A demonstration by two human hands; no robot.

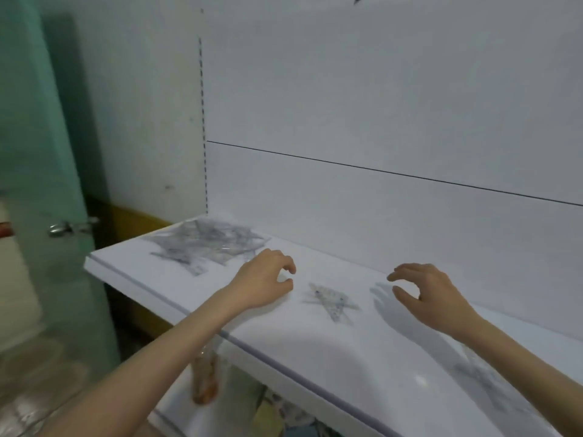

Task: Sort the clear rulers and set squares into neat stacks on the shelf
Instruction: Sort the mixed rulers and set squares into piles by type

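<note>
**Clear rulers in three heaps on the white shelf, both hands released above it**

The clear rulers and set squares lie flat on the shelf (315, 357) as grey, speckled, see-through plastic. A large loose heap (205, 244) of overlapping triangles and strips sits at the shelf's far left end, against its back panel (378, 121). A small crossed pile (331, 299) lies mid-shelf. A third heap (485, 383) lies toward the shelf's near right end.

Motion blur and the clear plastic make single pieces and their printed scales unreadable. The third heap is partly covered by the right forearm and its shadow. Goods under the shelf's front edge are only blurred shapes.

Both arms reach in over the shelf's front edge. The left hand (268, 279) is just left of the small pile, fingers loosely curled toward the thumb, grasping nothing visible. The right hand (426, 294) hovers right of it, fingers arched like a claw, equally empty.
</note>
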